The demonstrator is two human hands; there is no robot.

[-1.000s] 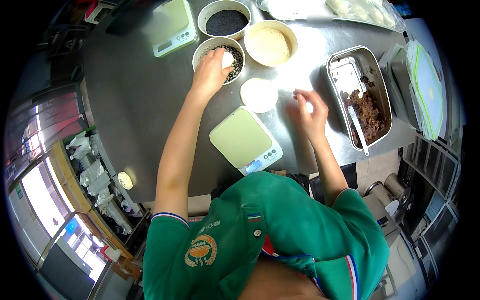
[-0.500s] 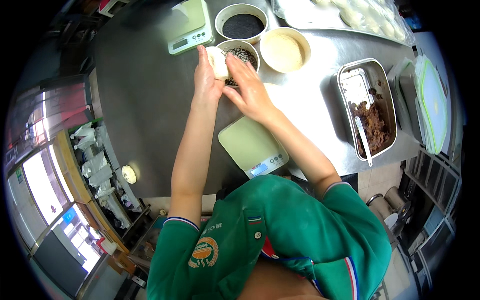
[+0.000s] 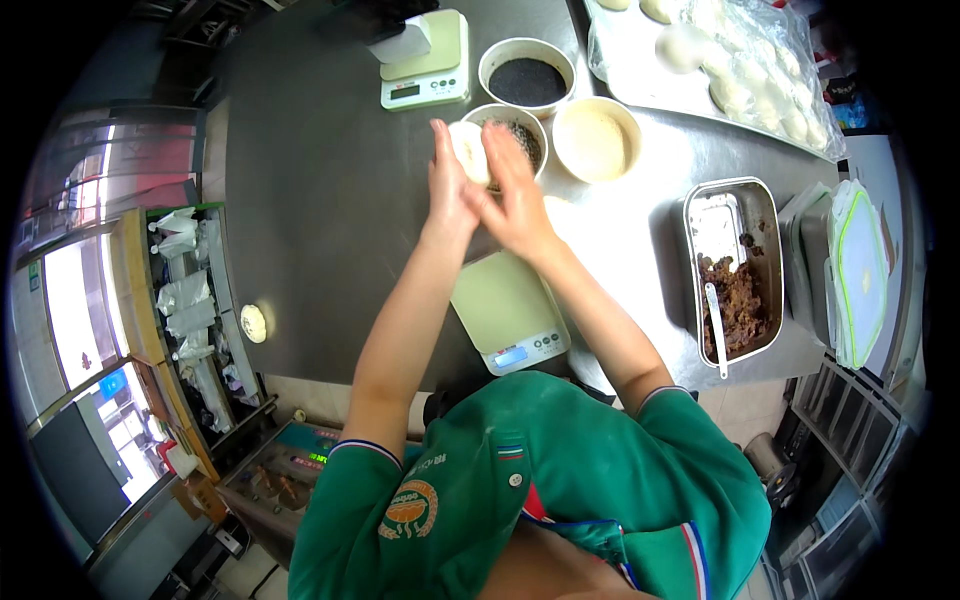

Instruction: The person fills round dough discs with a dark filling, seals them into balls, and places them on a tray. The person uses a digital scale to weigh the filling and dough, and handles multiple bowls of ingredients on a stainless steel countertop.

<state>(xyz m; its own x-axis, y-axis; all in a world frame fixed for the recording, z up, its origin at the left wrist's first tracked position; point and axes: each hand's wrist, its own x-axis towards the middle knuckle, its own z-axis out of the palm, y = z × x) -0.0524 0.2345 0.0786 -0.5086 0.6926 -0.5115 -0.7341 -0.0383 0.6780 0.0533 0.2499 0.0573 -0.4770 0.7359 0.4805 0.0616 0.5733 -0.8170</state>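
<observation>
Above a bowl of mixed black and white seeds [image 3: 535, 146], a round of pale dough [image 3: 468, 152] stands between my palms. My left hand [image 3: 452, 188] supports it from the left side, fingers up and thumb side hidden behind the dough. Flat against its right side lies my right hand [image 3: 515, 195], fingers stretched out and slightly blurred. The heels of both hands come close together below the dough. My hands hide the near part of the seed bowl.
Bowls of black seeds [image 3: 528, 82] and pale seeds [image 3: 597, 140] stand alongside. Two kitchen scales [image 3: 508, 310] sit near and far. At right, a steel pan [image 3: 690, 250] holds brown filling and a white spoon [image 3: 716, 330]; behind it lies a plastic-covered tray of dough balls [image 3: 650, 95]. Another dough piece [image 3: 253, 323] lies at the left edge.
The whole view has shifted, so the table things appear farther right and lower. The dough stays between my hands, and my right hand still presses beside it.
</observation>
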